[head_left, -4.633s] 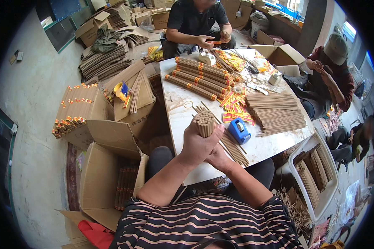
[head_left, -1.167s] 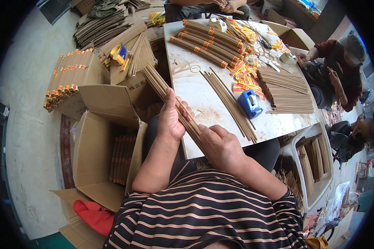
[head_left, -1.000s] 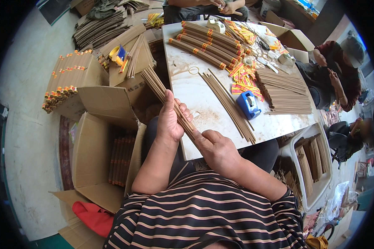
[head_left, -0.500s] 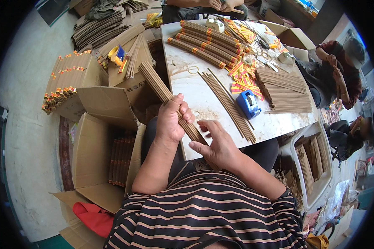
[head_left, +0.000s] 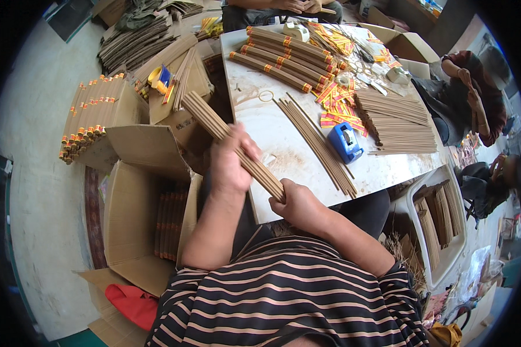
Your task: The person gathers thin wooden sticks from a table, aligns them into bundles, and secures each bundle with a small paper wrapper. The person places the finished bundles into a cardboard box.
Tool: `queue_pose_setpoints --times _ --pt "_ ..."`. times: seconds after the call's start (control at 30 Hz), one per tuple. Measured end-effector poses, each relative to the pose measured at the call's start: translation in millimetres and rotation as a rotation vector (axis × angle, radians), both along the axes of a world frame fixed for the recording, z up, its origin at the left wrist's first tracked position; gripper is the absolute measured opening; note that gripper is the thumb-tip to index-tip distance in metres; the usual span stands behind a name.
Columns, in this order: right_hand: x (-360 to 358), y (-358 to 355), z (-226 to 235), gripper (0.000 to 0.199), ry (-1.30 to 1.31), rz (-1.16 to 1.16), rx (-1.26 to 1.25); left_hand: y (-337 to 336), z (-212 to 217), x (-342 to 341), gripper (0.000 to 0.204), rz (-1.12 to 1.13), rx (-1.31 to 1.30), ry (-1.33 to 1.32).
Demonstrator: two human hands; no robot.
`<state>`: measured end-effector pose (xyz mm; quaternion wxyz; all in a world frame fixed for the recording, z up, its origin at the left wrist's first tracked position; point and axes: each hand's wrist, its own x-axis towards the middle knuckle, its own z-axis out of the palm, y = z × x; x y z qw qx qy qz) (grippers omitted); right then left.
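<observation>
Bundle: thin brown sticks (head_left: 261, 176), held slanting above the lap at the table's (head_left: 252, 122) near left corner; far end points up and left past the table edge, near end in the right hand
Left hand: (head_left: 233, 159) at the bundle's middle, blurred; cannot tell whether fingers grip or lie loose
Right hand: (head_left: 301, 206) fist closed round the near end, thumb along the sticks
Binding: none seen on the bare part of the bundle; hands alone appear to keep it together
Fanning risk: should the left hand slacken, far ends could spread, as nothing visible ties them
Drop risk: far end overhangs the gap between table and box (head_left: 134, 222); a slipped stick might fall there, out of easy reach
Snap risk: sticks look slender, perhaps brittle; a hard squeeze or twist between two hands could break some
Table clutter: loose sticks (head_left: 317, 147) beside the blue dispenser (head_left: 345, 143), loop (head_left: 265, 96) near their far ends; a swung elbow or low bundle could scatter them
Count: hands hide part of the bundle, so a short stick might go unnoticed
</observation>
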<state>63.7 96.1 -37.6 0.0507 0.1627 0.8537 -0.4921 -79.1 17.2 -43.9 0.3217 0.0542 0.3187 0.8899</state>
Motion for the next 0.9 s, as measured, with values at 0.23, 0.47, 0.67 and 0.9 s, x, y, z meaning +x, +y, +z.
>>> queue_pose_setpoints --times 0.23,0.47,0.67,0.9 --pt "8.3 33.5 -15.0 0.032 0.224 -0.020 -0.311 3.7 -3.5 -0.4 0.030 0.013 -0.047 -0.023" --pt "16.1 106.5 -100.5 0.017 -0.047 -0.311 0.753 -0.8 -11.0 -1.1 0.035 -0.036 -0.049 -0.083" --pt "10.9 115.6 -111.0 0.015 -0.031 -0.194 0.874 0.8 -14.6 1.9 0.038 -0.078 -0.048 -0.127" --pt "8.3 78.3 -45.3 0.006 0.366 -0.289 0.585 -5.2 -16.4 0.3 0.038 -0.070 -0.038 -0.159"
